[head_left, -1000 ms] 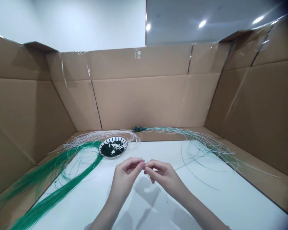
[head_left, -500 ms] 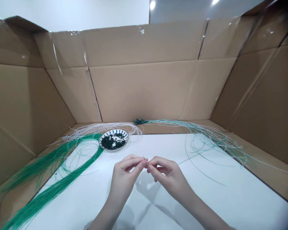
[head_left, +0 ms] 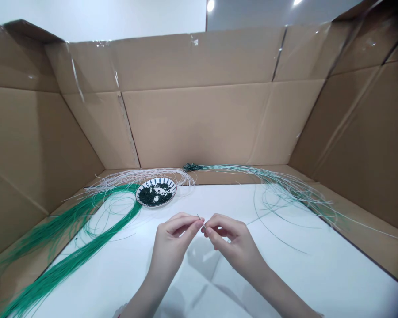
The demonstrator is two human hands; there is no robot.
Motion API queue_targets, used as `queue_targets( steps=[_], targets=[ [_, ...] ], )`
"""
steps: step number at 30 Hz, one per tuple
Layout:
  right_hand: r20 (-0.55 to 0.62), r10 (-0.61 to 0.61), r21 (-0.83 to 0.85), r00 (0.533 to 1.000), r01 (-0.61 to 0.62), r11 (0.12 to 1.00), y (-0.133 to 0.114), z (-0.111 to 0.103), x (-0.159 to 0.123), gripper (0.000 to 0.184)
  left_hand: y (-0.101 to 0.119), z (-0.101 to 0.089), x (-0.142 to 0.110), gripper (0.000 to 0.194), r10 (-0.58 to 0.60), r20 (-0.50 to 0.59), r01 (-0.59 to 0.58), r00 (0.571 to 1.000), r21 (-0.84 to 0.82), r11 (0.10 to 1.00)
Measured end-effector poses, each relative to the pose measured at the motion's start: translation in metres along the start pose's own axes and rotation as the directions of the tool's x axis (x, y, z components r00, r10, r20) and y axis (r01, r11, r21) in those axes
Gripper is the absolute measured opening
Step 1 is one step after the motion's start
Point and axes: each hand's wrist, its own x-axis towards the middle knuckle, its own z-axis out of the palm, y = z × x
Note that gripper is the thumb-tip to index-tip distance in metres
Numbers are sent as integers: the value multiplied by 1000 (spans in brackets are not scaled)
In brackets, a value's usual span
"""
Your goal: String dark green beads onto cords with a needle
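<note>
Above the white board (head_left: 119,282), my left hand (head_left: 172,240) and my right hand (head_left: 234,238) meet at the fingertips. Both are closed in a pinch. A short end of thin strand (head_left: 198,217) sticks up from my left thumb and forefinger. A pale bit of strand shows between the two pinches; most of it is hidden by the fingers. Beyond my left hand, a white plate (head_left: 162,181) with dark rim marks holds many tiny dark green pieces (head_left: 147,196).
Long green strands (head_left: 82,251) spread over the board's left side. White strands (head_left: 142,175) lie behind the plate. A bundle of pale green strands (head_left: 239,168) with a dark tufted end (head_left: 193,167) runs right along the back. Tall cardboard walls (head_left: 199,123) enclose the board.
My right fingertips have shifted slightly, and more of the pale strand shows between the hands. The whole view has moved a little; the plate and strands lie as before.
</note>
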Motion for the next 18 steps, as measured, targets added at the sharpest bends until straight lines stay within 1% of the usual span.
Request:
queue_targets(
  steps=[4, 9, 11, 13, 14, 15, 17, 18],
  targets=[
    [9, -19, -24, 1000, 19, 1000, 1, -1, -1, 22, 2, 0, 0, 13, -12, 11, 12, 1000, 5, 1000],
    [51, -44, -64, 998, 47, 997, 4, -3, -3, 19, 6, 1, -3, 14, -41, 66, 41, 997, -2, 999],
    [90, -66, -78, 994, 73, 994, 3, -4, -5, 18, 6, 1, -7, 15, -49, 87, 50, 995, -11, 999],
    [174, -50, -76, 984, 64, 995, 0, -6, -8, 20, 2, 0, -14, 18, -65, 99, 70, 993, -42, 997],
    [243, -4, -69, 970, 21, 997, -1, -6, -10, 22, -1, -1, -18, 21, -81, 103, 89, 991, -74, 993],
    [322, 63, -69, 945, -43, 997, -2, -7, -13, 24, -4, -2, -23, 24, -98, 102, 109, 990, -115, 987],
    [461, 202, -120, 864, -165, 979, -3, -9, -18, 30, -12, -5, -33, 30, -134, 68, 146, 989, -208, 967],
    [507, 261, -171, 821, -201, 965, -4, -11, -21, 31, -16, -6, -39, 33, -160, 41, 165, 986, -252, 953]
  ],
)
